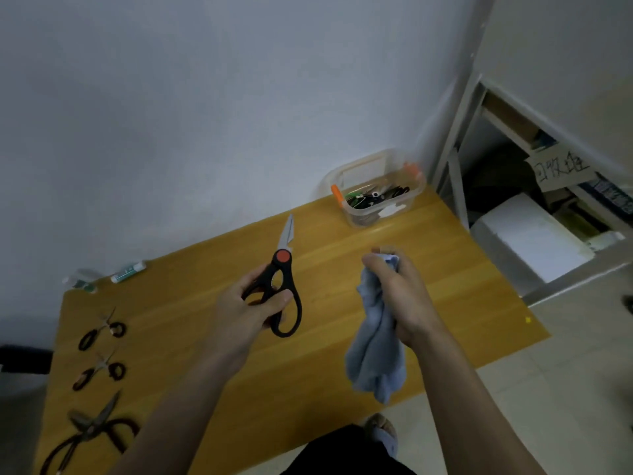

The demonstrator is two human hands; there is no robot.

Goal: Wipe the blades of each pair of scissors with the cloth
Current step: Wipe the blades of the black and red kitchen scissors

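Left hand point(255, 303) grips black scissors point(286, 286) mid-table, blades closed, pointing 12 o'clock. Right hand point(400, 296), at 3 o'clock, clutches blue cloth point(375, 354). Best approach, prob.: wipe pivot-to-tip, w/ fingers off edges.

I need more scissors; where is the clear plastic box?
In the head view, the clear plastic box sits at the wooden table's far right corner, by the wall.
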